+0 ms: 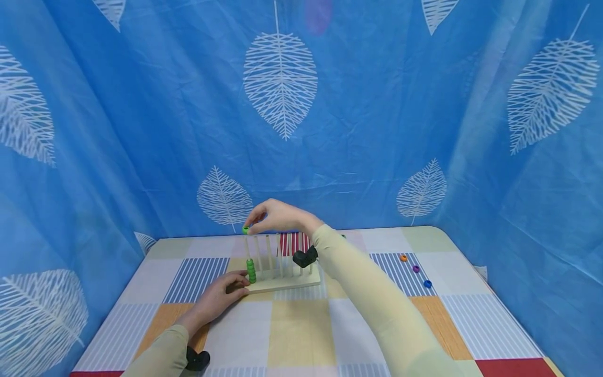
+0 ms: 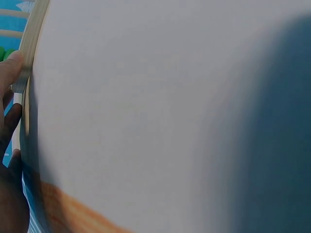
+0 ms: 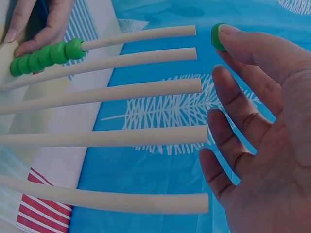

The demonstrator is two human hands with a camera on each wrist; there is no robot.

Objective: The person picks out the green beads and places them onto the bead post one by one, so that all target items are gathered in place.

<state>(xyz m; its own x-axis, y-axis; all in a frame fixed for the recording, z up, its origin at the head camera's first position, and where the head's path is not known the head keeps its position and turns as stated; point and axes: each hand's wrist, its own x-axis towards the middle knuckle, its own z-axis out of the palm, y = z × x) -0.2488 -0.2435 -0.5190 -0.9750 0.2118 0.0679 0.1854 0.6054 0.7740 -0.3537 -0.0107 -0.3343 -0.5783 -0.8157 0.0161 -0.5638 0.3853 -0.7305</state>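
Note:
A wooden rack with a row of upright pegs stands on the table, its pale base (image 1: 287, 283) facing me. Several green beads (image 1: 251, 271) are stacked on its leftmost peg (image 3: 146, 36). Just above that peg's tip, my right hand (image 1: 279, 215) pinches one more green bead (image 3: 217, 39) between thumb and index finger, the other fingers loosely bent. The other pegs in the right wrist view carry no beads. My left hand (image 1: 220, 294) grips the left end of the base, thumb at the front; the left wrist view shows it at the edge (image 2: 9, 189).
On the right of the table lie an orange bead (image 1: 403, 258), a purple bead (image 1: 416, 268) and a blue bead (image 1: 427, 284). A patchwork-patterned cloth (image 1: 301, 335) covers the table. Blue curtains (image 1: 353, 131) with white leaf prints hang behind and at both sides.

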